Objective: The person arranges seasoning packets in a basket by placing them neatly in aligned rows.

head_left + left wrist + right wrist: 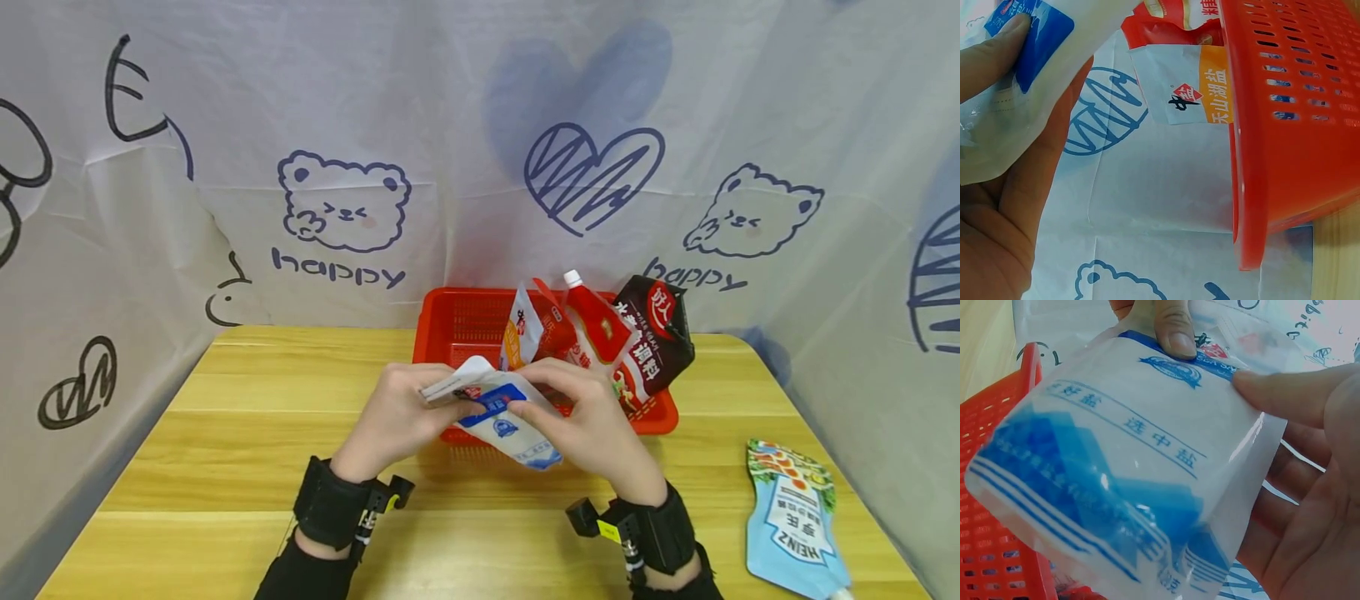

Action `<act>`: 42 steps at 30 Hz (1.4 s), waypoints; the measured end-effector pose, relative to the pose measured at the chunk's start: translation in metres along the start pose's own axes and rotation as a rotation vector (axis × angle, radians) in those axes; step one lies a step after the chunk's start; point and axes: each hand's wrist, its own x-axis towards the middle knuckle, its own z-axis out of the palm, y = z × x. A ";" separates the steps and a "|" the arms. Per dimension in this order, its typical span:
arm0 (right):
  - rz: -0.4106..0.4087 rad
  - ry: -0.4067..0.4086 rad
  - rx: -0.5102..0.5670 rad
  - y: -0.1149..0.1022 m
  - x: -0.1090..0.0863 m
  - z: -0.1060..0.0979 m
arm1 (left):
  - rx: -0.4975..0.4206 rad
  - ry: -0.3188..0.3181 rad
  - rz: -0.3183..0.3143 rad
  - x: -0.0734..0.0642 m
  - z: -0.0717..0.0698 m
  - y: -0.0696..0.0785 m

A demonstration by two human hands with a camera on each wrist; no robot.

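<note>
A white and blue salt bag (510,429) is held up between both hands, in front of the red basket. My left hand (408,412) pinches its left edge, thumb on the printed front and fingers behind. On the other side my right hand (588,412) pinches the right edge the same way, as the right wrist view also shows. The bag's top flap bends back toward the basket, and its lower end, printed with blue mountain shapes (1091,475), hangs down. In the left wrist view the bag (1054,81) covers part of the left palm.
The red basket (457,304) stands at the table's back edge. In its right part are an orange and white salt bag (521,329), a red spouted pouch (596,321) and a dark seasoning packet (652,342). A light blue Heinz pouch (795,521) lies at the table's right.
</note>
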 end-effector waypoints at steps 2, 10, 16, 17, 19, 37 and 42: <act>0.004 0.017 0.000 0.000 0.000 0.001 | 0.007 0.004 -0.007 0.000 0.000 0.000; 0.119 0.118 0.065 -0.002 0.000 0.004 | -0.026 0.111 -0.094 0.000 -0.001 0.002; 0.205 0.224 0.167 -0.003 -0.001 0.007 | -0.105 0.138 -0.191 -0.001 -0.004 0.002; 0.214 0.244 0.181 -0.003 0.000 0.008 | -0.116 0.121 -0.209 -0.001 -0.004 0.002; 0.226 0.282 0.201 -0.004 0.000 0.011 | -0.133 0.078 -0.237 -0.001 -0.004 0.001; 0.284 0.384 0.268 -0.008 -0.001 0.020 | -0.141 -0.125 -0.346 -0.002 0.003 0.003; 0.323 0.375 0.276 -0.010 -0.001 0.008 | -0.116 -0.138 -0.308 -0.001 0.000 0.002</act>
